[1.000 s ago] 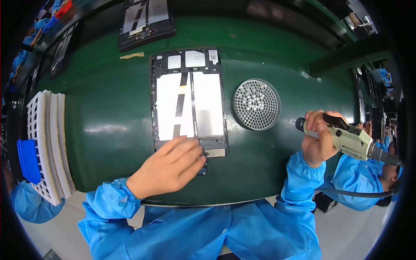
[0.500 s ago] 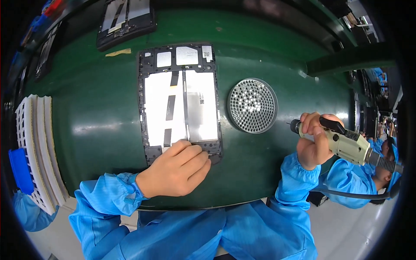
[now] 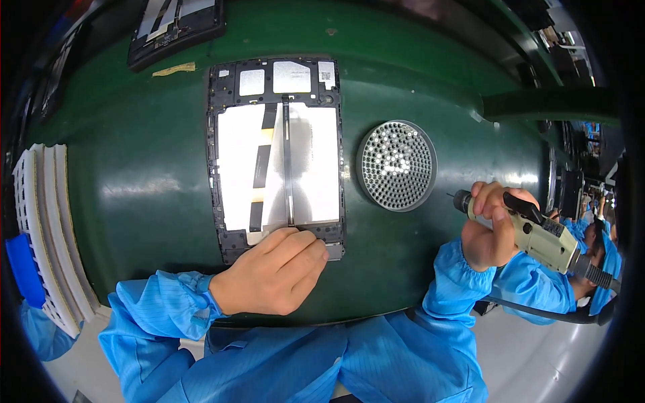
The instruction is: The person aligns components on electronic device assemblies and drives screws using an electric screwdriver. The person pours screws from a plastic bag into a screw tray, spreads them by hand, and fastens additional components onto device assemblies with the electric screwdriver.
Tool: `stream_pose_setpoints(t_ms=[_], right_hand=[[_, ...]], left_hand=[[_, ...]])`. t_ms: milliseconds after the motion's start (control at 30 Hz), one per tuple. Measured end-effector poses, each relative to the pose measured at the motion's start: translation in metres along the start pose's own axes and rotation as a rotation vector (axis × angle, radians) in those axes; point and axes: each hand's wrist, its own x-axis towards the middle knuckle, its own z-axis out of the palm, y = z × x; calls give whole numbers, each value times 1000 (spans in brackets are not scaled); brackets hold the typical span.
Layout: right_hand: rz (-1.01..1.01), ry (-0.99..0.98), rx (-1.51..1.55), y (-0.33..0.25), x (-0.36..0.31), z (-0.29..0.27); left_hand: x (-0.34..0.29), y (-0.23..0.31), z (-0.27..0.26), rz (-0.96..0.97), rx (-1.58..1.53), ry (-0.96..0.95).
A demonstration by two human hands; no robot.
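An opened tablet (image 3: 312, 168) lies on the green table, its dark frame, silvery back and black ribbon cables exposed. My left hand (image 3: 272, 272) rests over its near edge, with the fingers bent and held together; what the fingertips pinch, if anything, is hidden beneath them. Out to the right, my right hand (image 3: 494, 228) is wrapped around a pale green electric screwdriver (image 3: 545, 245) with a black lever. Its thin bit points left, off the table surface and apart from the tablet. Between tablet and screwdriver sits a round tray (image 3: 397, 166) full of small holes, some filled with shiny pieces.
Another opened tablet (image 3: 176, 37) lies at the far left, near a yellowish strip (image 3: 174, 70). White slotted panels (image 3: 50, 228) stand at the left edge beside a blue piece (image 3: 25, 269). A green bar (image 3: 551, 105) crosses the far right. A co-worker's blue sleeve (image 3: 537, 282) shows at right.
The view has shifted slightly. My left hand remains at the tablet's near edge with its fingers bent, and my right hand still holds the screwdriver to the right of the tray.
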Motion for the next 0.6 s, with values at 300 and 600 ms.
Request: stream_pose_setpoints(t_ms=[300, 600], right_hand=[[2, -4, 28, -5, 4, 13], [97, -61, 173, 3, 8, 54]], left_hand=[[-1, 4, -2, -14, 75, -17], [19, -14, -10, 9, 188, -183]])
